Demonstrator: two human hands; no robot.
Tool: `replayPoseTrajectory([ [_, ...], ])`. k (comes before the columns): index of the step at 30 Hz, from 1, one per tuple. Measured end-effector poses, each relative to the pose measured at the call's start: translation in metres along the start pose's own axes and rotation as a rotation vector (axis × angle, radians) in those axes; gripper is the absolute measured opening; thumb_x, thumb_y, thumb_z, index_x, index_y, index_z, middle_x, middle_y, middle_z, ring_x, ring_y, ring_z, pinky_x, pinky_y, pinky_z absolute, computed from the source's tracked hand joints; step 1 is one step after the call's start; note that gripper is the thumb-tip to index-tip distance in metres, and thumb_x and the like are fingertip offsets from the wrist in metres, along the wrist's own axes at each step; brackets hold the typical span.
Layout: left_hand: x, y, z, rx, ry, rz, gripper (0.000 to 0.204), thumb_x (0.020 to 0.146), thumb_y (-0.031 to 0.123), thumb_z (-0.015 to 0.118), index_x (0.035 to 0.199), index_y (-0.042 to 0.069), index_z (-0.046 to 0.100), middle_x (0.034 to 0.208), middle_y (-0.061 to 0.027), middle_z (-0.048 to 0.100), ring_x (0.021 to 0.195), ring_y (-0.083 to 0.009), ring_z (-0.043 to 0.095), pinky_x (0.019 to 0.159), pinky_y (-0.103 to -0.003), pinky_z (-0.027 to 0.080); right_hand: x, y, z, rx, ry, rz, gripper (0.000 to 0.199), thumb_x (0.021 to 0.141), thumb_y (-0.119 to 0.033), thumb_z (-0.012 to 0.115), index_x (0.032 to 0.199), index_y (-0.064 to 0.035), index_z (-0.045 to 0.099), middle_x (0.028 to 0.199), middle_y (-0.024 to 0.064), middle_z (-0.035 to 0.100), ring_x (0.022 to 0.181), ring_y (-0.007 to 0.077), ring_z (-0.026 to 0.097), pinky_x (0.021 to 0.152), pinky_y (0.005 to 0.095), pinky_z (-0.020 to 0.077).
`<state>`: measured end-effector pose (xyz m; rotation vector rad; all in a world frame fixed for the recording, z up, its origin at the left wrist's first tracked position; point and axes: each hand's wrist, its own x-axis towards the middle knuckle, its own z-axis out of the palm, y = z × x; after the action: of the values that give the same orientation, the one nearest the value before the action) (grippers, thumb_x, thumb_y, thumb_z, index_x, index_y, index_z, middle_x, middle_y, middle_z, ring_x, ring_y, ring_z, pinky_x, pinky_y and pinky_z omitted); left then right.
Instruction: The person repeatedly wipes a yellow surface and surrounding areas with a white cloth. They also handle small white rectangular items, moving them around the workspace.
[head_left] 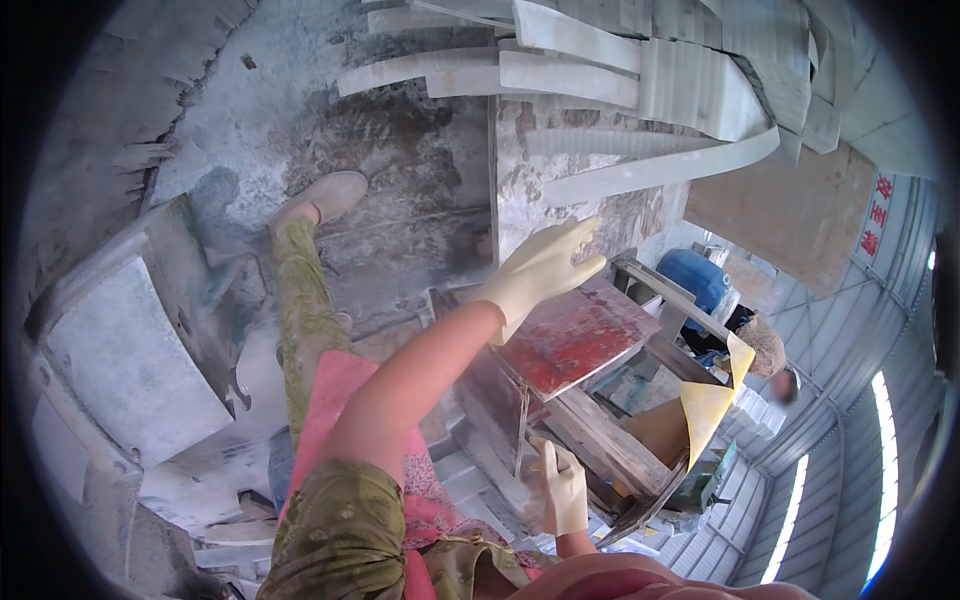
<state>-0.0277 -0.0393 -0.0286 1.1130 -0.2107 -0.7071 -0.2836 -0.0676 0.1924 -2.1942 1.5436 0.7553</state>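
My left hand [545, 275], in a pale yellow rubber glove, reaches across the middle of the head view. Its fingers are stretched out and apart, and I see nothing held in them. It hovers by the edge of a worn red board [575, 335] on a wooden frame [600, 430], close to a mottled upright slab [520, 180]. Lower down, my right hand [563, 488] wears a matching glove. Its fingers are loosely bent and apart beside the frame, with nothing visible in the grip. Long, curved pale strips [660, 170] lie stacked beyond my left hand.
A large pale block [130, 350] stands at the left, near my foot [335, 195] on the dusty, stained floor [390, 150]. Yellow sheeting [705, 410] hangs from the frame. At the right are a blue barrel [695, 280] and another person [765, 345].
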Motion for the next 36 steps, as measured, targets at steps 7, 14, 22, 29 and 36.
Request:
replayPoseTrajectory([
  [7,-0.002,0.015,-0.002,-0.016,0.033,0.0,0.069,0.096,0.035,0.065,0.153,0.002,0.043,0.149,-0.0233,0.054,0.139,-0.034,0.052,0.114,-0.04,0.041,-0.003,-0.011,-0.003,0.004,-0.039,0.052,0.037,0.103,-0.036,0.059,0.118,-0.0066,0.076,0.083,0.0099,0.071,0.057,0.0121,0.055,0.056,0.0289,0.0458],
  [14,-0.003,0.04,0.008,-0.015,0.02,-0.12,0.073,0.094,0.036,0.069,0.154,0.003,0.043,0.153,-0.0231,0.05,0.142,-0.0355,0.048,0.117,-0.039,0.038,-0.016,0.006,-0.022,0.07,-0.036,0.04,0.033,0.104,-0.032,0.06,0.116,-0.0059,0.077,0.084,0.0081,0.07,0.058,0.0102,0.054,0.057,0.0283,0.0447],
  [22,0.034,0.085,0.023,0.011,-0.077,-0.289,0.085,0.092,0.038,0.074,0.161,0.008,0.034,0.167,-0.0204,0.029,0.156,-0.027,0.025,0.125,-0.041,0.025,-0.061,0.032,-0.075,0.375,0.149,0.019,0.034,0.104,-0.035,0.063,0.114,-0.0062,0.078,0.077,0.003,0.065,0.059,0.0092,0.053,0.054,0.0287,0.0449],
  [29,0.07,0.225,-0.042,0.135,0.492,-0.014,0.071,0.101,0.041,0.062,0.153,0.0,0.039,0.153,-0.0166,0.047,0.14,-0.0301,0.046,0.119,-0.042,0.033,-0.099,0.027,-0.133,0.608,0.247,0.181,0.033,0.104,-0.033,0.061,0.115,-0.0061,0.076,0.085,0.0084,0.073,0.055,0.0111,0.057,0.056,0.0303,0.0477],
  [36,0.057,0.224,-0.045,1.484,-0.21,-0.329,0.03,0.098,0.027,0.057,0.097,0.002,0.073,0.094,-0.0151,0.074,0.094,-0.0306,0.072,0.088,-0.042,0.054,-0.157,0.03,-0.125,1.131,0.379,0.423,0.04,0.104,-0.038,0.059,0.119,-0.0032,0.074,0.077,0.0032,0.063,0.055,0.0096,0.049,0.054,0.0276,0.0406],
])
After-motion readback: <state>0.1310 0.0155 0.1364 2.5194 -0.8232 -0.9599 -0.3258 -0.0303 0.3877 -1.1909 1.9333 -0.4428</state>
